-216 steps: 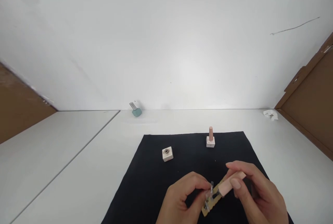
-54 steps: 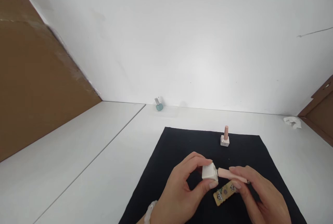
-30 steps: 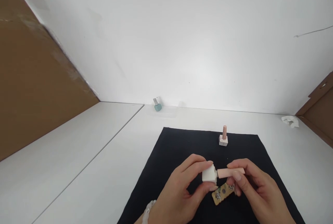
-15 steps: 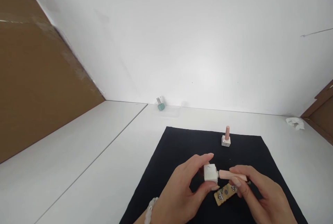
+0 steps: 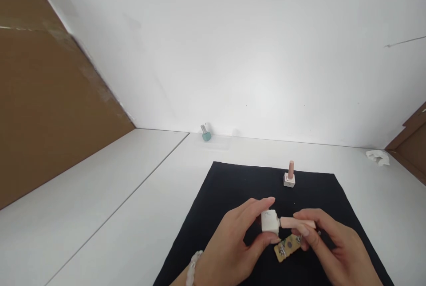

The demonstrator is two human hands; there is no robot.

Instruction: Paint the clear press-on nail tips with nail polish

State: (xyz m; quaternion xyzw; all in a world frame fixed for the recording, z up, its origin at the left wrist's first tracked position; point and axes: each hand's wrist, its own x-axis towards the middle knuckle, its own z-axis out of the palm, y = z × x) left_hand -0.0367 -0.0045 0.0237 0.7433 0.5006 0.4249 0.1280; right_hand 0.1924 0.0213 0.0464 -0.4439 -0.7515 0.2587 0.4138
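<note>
Bottle, a small white square one, sits pinched in the left hand, thumb under it and fingers curled over its top, held on its side just above the black mat. Its neck points right, where the pink cap meets it; the right hand grips that cap between thumb and fingers closed around it, so cap and bottle lie in one line between the two hands. Whether the cap is fully seated on the neck I cannot tell. Just below the cap, a small tan card with metal pieces on it shows against the mat, partly under the right hand's fingertips; whether it is held or only lies there is unclear. A beaded bracelet circles the left wrist. Farther back on the mat a second bottle stands upright with its pink cap on. Beyond the mat, on the white tabletop near the wall, stands a teal bottle, tilted, and at the far right lies a crumpled white scrap.
</note>
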